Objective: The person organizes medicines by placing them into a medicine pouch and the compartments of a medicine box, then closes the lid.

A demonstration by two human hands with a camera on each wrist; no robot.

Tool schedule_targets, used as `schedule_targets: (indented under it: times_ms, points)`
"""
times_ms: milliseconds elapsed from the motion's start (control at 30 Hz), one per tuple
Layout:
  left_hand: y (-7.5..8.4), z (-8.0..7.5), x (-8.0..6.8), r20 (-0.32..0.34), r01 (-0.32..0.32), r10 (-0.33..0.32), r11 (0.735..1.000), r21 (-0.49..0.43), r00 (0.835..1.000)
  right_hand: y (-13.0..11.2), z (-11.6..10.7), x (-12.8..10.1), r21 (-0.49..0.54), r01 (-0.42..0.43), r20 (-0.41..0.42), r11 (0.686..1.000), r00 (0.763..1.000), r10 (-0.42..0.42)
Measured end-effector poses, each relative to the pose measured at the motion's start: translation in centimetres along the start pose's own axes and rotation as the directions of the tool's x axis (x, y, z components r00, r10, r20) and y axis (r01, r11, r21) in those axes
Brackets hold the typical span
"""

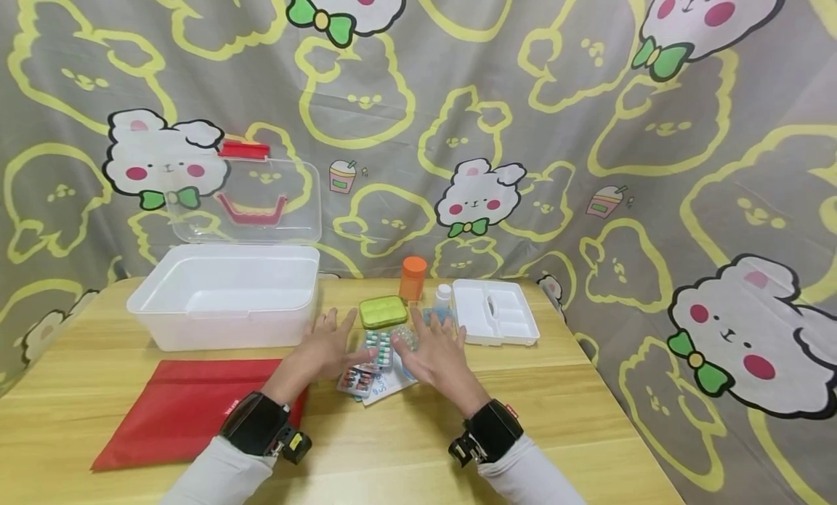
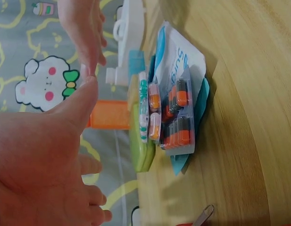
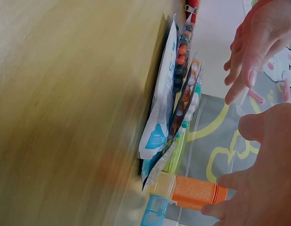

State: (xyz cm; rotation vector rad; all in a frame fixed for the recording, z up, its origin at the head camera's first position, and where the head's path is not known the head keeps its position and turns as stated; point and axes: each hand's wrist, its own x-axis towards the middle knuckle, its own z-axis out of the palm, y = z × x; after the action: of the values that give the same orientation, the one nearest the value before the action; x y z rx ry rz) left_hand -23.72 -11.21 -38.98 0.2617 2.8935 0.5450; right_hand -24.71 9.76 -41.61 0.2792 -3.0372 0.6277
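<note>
So, we've got both hands hanging over a little heap of medicine stuff on the wooden table (image 1: 556, 432). Our left hand (image 1: 325, 350) has its fingers spread and relaxed, and our right hand (image 1: 437, 354) is much the same, the two of them apart with the heap between. From the head view the thumbs look like they overlap the packs, but both wrist views show a gap, so we'd call that hovering.

The heap itself: a blister pack of dark-and-orange capsules (image 2: 182, 131) sits nearest us, overlapping a white packet (image 2: 176, 52) with blue lettering. A blister pack with green-and-white capsules (image 1: 383, 343) is right beside that, and a silvery bumpy sheet (image 1: 407, 336) lies near our right thumb. Just behind we can spot a lime green case (image 1: 382, 312), an orange bottle (image 1: 412, 281) standing upright, a small bottle with a white cap (image 1: 442, 296) and a blue-and-peach pillbox (image 3: 155, 206), partly hidden by our right fingers in the head view.

Off to the right there's a white divided tray (image 1: 474, 309). Over on the left we have a big translucent box (image 1: 229, 329), its see-through lid (image 1: 304, 200) with a red handle (image 1: 251, 213) tipped up, and a red pouch (image 1: 189, 410) lying flat, partly under our left forearm.
</note>
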Motion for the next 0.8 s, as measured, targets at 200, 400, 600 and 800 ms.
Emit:
schedule_targets:
  times_ms: [200,400,600,800]
  points:
    - [-0.5,0.1,-0.1,-0.011,-0.011,0.011,1.000,-0.020,1.000,-0.2,0.2,0.1,-0.005,0.009,-0.001,1.000,1.000,-0.009]
    - [-0.5,0.2,0.4,0.014,0.007,-0.007,1.000,-0.004,1.000,-0.2,0.1,0.2,0.005,0.017,0.007,1.000,1.000,-0.017]
    - [-0.8,-0.1,0.1,0.017,-0.002,0.002,1.000,-0.010,1.000,-0.3,0.0,0.2,0.014,0.036,0.011,0.999,0.999,-0.036]
    - [-1.5,-0.8,-0.2,0.054,0.020,-0.019,0.999,-0.033,0.998,-0.8,0.4,0.5,0.095,0.101,-0.004,0.990,0.995,-0.101]
